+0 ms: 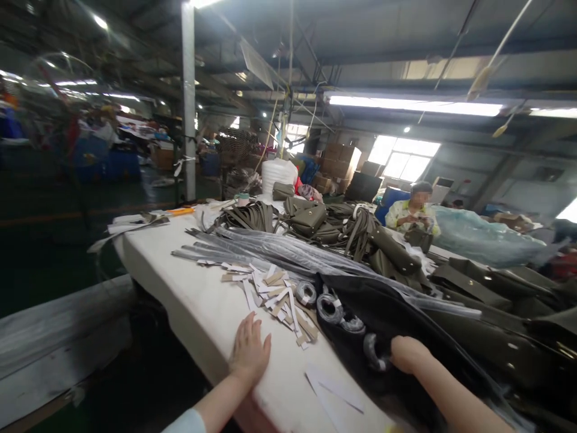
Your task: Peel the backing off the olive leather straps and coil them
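My left hand [250, 349] lies flat on the white-covered table [198, 300], fingers stretched out and holding nothing. Just beyond its fingertips is a loose heap of white and brown paper strips [274, 294]. On the right, my right hand [409, 355] is closed at the edge of a plastic-wrapped coiled strap [374, 353]; its fingertips are partly hidden. That coil is over a black cloth or bag [392, 300]. Several similar coils, including one wrapped coil [330, 308], lie in a row to its left. Thin white strips [333, 394] rest near the table's front edge.
Long plastic-sleeved straps [279, 249] stretch across the table. Behind them are piled dark olive bags [311, 219] and straps. A person [412, 213] sits at the far side. A metal post [189, 108] stands at the far left, and a large wrapped roll [67, 313] lies below the table.
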The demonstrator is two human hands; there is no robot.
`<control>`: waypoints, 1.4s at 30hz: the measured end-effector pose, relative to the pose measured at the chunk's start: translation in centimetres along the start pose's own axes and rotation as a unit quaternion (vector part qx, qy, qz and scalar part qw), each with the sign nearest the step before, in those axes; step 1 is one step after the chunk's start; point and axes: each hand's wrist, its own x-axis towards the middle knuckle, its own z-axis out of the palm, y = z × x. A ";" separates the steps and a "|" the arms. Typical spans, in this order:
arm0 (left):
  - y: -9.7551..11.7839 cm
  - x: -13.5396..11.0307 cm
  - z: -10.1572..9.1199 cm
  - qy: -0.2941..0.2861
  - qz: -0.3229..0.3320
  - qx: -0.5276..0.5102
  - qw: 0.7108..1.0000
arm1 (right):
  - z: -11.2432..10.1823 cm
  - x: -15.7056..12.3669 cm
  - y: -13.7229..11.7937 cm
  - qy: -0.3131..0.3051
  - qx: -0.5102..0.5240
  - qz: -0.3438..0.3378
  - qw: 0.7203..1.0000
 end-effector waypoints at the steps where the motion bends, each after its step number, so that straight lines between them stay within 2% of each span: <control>1: -0.1 0.0 0.1 -0.006 -0.001 0.003 1.000 | -0.6 1.4 -0.7 -0.004 -0.006 -0.019 1.000; 6: -0.1 0.0 -0.5 -0.036 -0.001 -0.001 0.999 | -2.7 9.6 -6.5 0.004 -0.005 -0.120 0.993; 11: 0.4 0.2 -1.8 -0.098 -0.031 -0.002 0.995 | -0.8 17.1 -11.4 0.009 0.010 -0.142 0.990; 14: 0.8 0.3 -2.3 -0.135 -0.056 -0.011 0.989 | 1.0 20.4 -12.1 0.000 0.011 -0.112 0.994; 17: 1.0 0.4 -2.4 -0.161 -0.080 -0.019 0.984 | 2.3 22.4 -11.7 -0.014 0.011 -0.090 0.996; 22: 0.8 0.4 -2.2 -0.170 -0.092 -0.037 0.980 | 3.3 22.4 -10.9 -0.003 0.004 -0.092 0.996; 25: 0.8 0.3 -2.1 -0.158 -0.086 -0.043 0.983 | 2.6 20.8 -11.2 0.048 -0.010 -0.091 0.995; 27: 0.9 0.3 -2.2 -0.153 -0.082 -0.040 0.984 | 1.1 19.0 -11.9 0.097 -0.021 -0.090 0.991; 30: 1.2 0.4 -2.6 -0.154 -0.080 -0.036 0.984 | -2.9 14.5 -13.9 0.177 -0.023 -0.126 0.976; 32: 1.5 0.5 -3.0 -0.163 -0.080 -0.040 0.983 | -6.0 10.0 -15.7 0.216 -0.007 -0.205 0.955; 35: 1.7 0.4 -4.1 -0.178 -0.079 -0.065 0.979 | -9.2 1.9 -17.8 0.176 0.006 -0.290 0.941; 37: 1.8 0.2 -5.0 -0.183 -0.066 -0.120 0.974 | -9.5 -3.4 -18.1 0.118 0.012 -0.310 0.943; 39: 2.0 0.2 -6.3 -0.217 -0.041 -0.240 0.945 | -8.4 -7.7 -17.6 0.077 0.025 -0.324 0.943; 40: 2.3 0.3 -7.1 -0.244 -0.027 -0.327 0.913 | -7.6 -9.4 -17.2 0.058 0.028 -0.328 0.942; 42: 3.1 0.9 -9.1 -0.282 -0.013 -0.507 0.814 | -6.0 -11.7 -16.2 0.026 0.034 -0.334 0.942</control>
